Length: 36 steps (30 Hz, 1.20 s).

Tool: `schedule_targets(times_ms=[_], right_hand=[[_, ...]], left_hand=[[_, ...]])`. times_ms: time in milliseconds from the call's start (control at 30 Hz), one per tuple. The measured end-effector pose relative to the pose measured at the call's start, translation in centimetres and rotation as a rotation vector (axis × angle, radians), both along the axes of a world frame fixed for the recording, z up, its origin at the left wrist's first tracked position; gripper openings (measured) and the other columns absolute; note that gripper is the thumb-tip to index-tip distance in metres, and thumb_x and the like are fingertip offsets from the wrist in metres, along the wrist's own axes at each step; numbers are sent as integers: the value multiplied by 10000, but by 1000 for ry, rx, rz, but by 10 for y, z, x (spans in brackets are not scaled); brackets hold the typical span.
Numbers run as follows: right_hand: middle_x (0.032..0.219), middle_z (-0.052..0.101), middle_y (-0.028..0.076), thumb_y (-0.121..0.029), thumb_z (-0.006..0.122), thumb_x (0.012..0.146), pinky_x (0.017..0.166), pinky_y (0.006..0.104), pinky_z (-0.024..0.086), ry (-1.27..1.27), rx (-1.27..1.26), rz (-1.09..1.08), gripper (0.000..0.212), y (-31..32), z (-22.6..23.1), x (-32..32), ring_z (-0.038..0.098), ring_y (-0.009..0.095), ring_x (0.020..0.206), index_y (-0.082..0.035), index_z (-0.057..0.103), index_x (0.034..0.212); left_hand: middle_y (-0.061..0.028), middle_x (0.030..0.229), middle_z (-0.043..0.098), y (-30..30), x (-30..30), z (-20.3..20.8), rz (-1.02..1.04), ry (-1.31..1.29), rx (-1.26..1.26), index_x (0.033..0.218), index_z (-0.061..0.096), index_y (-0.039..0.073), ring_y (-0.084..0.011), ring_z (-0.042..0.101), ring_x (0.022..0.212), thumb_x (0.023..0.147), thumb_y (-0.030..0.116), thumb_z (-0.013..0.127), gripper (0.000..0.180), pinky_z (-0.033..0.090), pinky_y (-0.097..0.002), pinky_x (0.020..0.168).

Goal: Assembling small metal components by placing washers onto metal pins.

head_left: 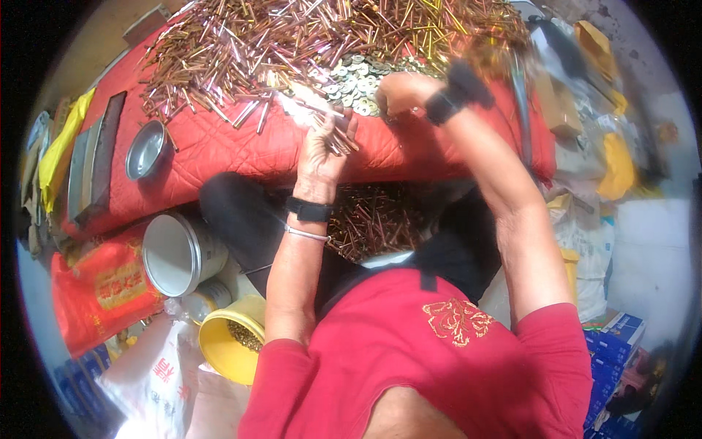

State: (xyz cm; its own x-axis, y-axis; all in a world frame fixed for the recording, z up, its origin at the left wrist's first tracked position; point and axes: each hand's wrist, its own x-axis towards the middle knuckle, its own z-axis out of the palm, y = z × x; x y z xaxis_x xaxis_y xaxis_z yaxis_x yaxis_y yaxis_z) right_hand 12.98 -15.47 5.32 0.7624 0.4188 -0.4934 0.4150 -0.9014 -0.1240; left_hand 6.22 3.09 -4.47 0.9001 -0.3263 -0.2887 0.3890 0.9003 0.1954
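My left hand [327, 143] is closed round a few thin metal rods [339, 140] at the near edge of the red-covered table. Their ends stick out past my fingers, and glare whitens part of them. Just to the right, beside a heap of flat round washers [355, 82], my right hand [406, 94] has its fingers curled in. Whatever it may pinch is hidden. Behind both hands spreads a large pile of copper-coloured metal rods [292, 36].
A metal bowl [147, 150] rests on the red quilted cover [241, 157] at the left. Below stand a white bucket [172, 256] and a yellow bucket [219, 344] holding small brass-coloured parts. More rods [376, 223] lie between my legs. Blue boxes [614, 344] are stacked at the right.
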Motion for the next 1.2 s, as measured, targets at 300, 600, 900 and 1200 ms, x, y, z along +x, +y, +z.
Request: schedule_targets(times_ms=[300, 600, 900, 1200], right_hand=[[812, 687, 86, -135, 561, 872, 664, 324, 511, -303, 843, -406, 184, -35, -45, -87, 674, 189, 768, -55, 637, 1020], [674, 566, 5, -88, 592, 884, 555, 248, 417, -324, 1215, -568, 189, 19, -44, -122, 506, 65, 608, -85, 638, 1067], [759, 584, 119, -67, 611, 829, 591, 342, 461, -708, 1143, -482, 96, 42, -46, -115, 588, 247, 652, -42, 630, 919], [980, 557, 152, -151, 611, 854, 869, 386, 414, -938, 1165, -475, 179, 69, -49, -78, 526, 313, 959, -28, 614, 984]], left_hand=[[-58, 971, 647, -10, -7, -30, -94, -83, -43, 1069, 571, 48, -209, 640, 929, 886, 91, 607, 191, 545, -297, 624], [-26, 964, 635, -18, -16, -5, -4, -38, 119, 1080, 561, 84, -162, 622, 879, 898, 89, 603, 187, 502, -264, 619], [-35, 846, 630, -21, -17, -8, 102, -17, 197, 1002, 575, 53, -105, 562, 677, 880, 82, 634, 139, 430, -198, 496], [-50, 910, 610, -31, -30, -14, -9, 67, 200, 1007, 560, 45, -79, 564, 708, 868, 64, 630, 157, 422, -185, 480]])
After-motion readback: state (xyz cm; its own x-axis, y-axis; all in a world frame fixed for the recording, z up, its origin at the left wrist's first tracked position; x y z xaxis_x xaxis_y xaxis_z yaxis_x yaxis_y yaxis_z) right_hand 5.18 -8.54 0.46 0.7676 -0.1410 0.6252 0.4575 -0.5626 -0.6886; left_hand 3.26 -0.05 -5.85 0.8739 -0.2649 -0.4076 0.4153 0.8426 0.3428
